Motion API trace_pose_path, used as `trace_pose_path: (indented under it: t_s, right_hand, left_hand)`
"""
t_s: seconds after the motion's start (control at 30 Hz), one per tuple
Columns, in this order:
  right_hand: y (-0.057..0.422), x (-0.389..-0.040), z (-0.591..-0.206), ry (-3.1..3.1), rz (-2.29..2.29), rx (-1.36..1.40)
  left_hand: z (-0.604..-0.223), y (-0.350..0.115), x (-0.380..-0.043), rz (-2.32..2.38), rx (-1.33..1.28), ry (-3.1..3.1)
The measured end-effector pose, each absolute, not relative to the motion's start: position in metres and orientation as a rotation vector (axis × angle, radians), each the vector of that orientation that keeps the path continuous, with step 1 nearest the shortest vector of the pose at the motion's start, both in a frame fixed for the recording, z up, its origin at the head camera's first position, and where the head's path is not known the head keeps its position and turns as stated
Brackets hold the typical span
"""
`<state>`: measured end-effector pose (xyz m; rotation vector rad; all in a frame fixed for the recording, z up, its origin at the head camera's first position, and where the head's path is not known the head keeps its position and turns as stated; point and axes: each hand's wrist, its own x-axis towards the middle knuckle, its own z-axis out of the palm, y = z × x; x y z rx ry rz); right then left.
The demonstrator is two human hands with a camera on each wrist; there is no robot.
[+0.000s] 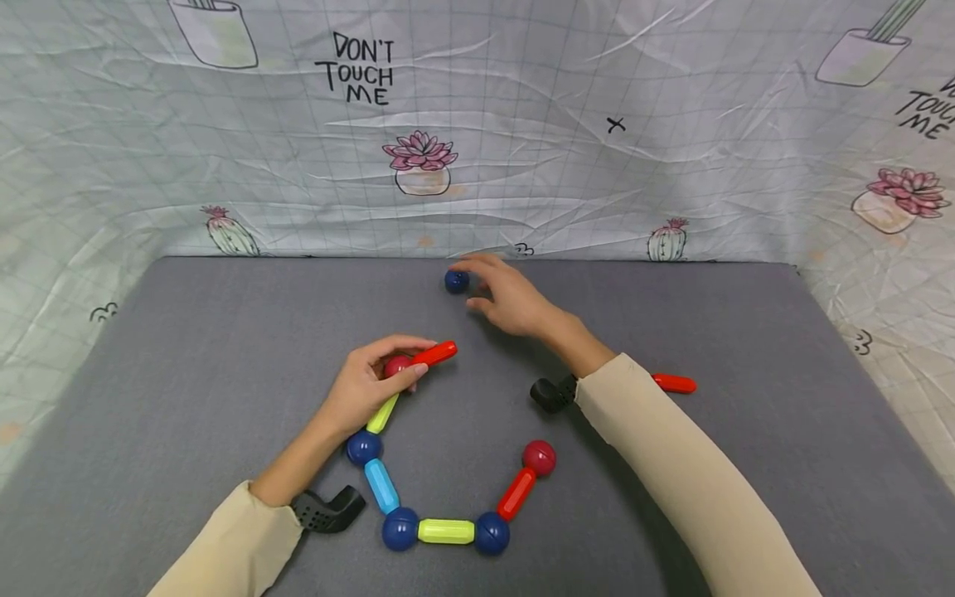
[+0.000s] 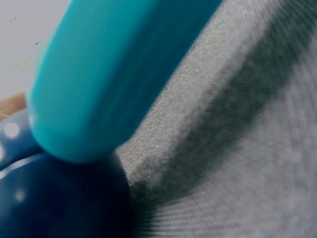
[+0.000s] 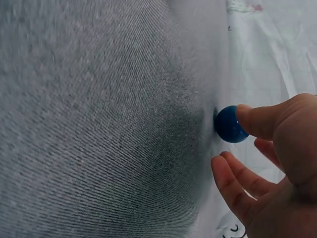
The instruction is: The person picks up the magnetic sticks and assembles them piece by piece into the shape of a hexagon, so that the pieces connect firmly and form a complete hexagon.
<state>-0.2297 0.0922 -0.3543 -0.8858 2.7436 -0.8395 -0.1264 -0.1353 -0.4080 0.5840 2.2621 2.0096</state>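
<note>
My left hand holds a red ball between thumb and fingers, with a red rod pointing out to the right. From that ball runs a joined chain: a yellow-green rod, a blue ball, a light blue rod, another blue ball, a second yellow-green rod, a third blue ball, a red rod and an end red ball. My right hand reaches over a loose blue ball, fingers spread; whether they touch it is unclear.
A loose red rod lies beyond my right forearm, partly hidden by the sleeve. Black wrist cameras are on both wrists. The grey table ends at a printed cloth hanging behind it.
</note>
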Motion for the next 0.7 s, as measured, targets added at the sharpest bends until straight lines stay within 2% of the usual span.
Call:
trace_pose_path:
  t_s: [0.3, 0.7]
  right_hand:
    - [0.084, -0.234, -0.360, 2.742, -0.704, -0.958]
    - [0.096, -0.228, -0.360, 2.737, -0.827, -0.863]
  left_hand:
    - [-0.383, -0.129, -0.117, 1.983, 0.581, 2.286]
    - [-0.383, -0.129, -0.116, 2.008, 0.584, 2.266]
